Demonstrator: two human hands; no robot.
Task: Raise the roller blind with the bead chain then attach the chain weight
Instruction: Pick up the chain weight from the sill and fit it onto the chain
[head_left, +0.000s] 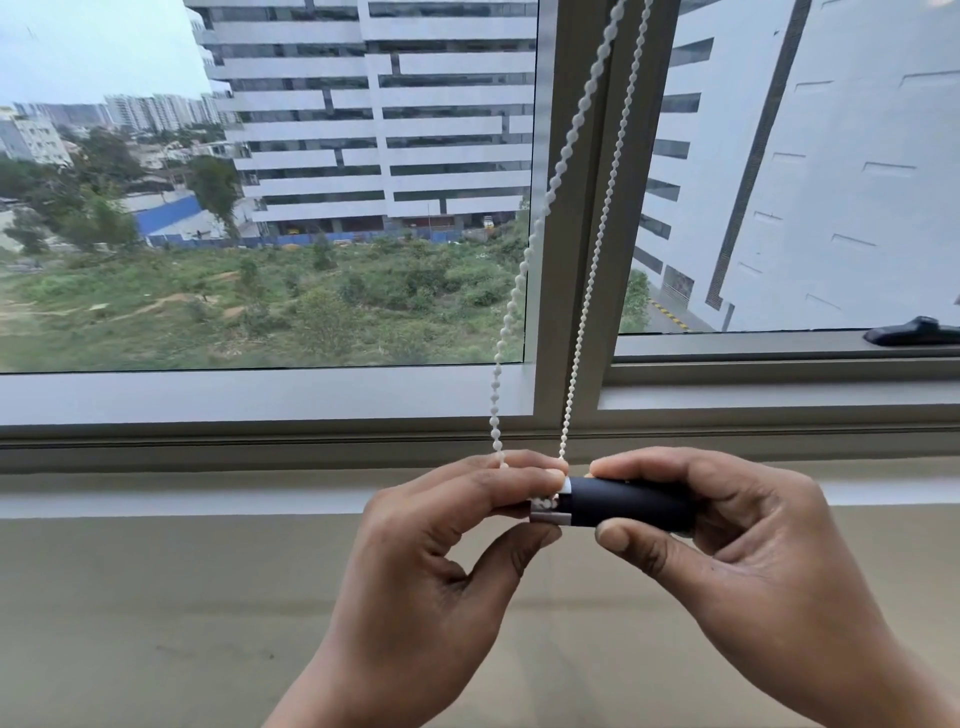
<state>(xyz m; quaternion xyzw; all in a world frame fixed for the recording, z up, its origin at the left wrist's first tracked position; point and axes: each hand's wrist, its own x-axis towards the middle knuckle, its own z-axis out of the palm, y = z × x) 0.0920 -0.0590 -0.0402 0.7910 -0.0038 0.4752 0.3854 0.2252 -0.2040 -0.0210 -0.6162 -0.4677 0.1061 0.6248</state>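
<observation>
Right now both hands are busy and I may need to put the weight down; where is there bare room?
The beige sill left of the left hand is bare. It's crowded where the right hand holds the chain weight on the bead chain.

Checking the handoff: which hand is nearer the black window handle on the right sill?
Right. The right hand grips the dark chain weight below and left of the window handle; the left hand, pinching the bead chain, sits farther left.
</observation>
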